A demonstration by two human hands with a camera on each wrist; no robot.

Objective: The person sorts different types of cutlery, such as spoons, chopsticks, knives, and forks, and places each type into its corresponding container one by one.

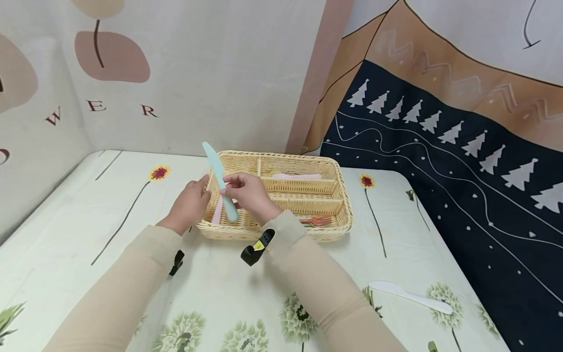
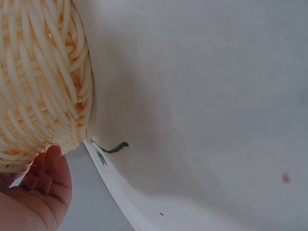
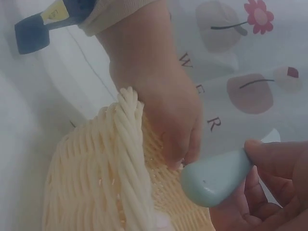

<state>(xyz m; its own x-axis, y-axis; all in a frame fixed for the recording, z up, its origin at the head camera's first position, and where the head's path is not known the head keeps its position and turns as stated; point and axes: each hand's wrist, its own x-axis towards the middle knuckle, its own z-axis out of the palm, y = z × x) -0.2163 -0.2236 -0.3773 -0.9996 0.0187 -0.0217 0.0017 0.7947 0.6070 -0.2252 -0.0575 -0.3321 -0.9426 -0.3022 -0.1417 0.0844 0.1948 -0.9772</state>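
Observation:
A light-blue table knife (image 1: 214, 161) is pinched between the thumb and fingers of my right hand (image 1: 250, 193). Its blade points up and away, and its rounded handle end (image 3: 216, 178) hangs over the left compartment of a woven wicker basket (image 1: 345, 205). At the basket's left end, my left hand (image 1: 188, 203) grips the rim, its fingers (image 2: 57, 178) against the outer wall. Below the knife lies a pink utensil (image 1: 217, 211), partly covered. Another pink utensil (image 1: 296, 176) rests in the back compartment, and an orange fork (image 1: 317, 221) in the front one.
A white knife (image 1: 413, 297) lies on the flower-printed tablecloth at the front right. Behind the table hangs a pale printed cloth (image 1: 220, 88); a dark cloth with white trees (image 1: 440, 161) hangs to the right. Low partitions (image 1: 303, 186) divide the basket.

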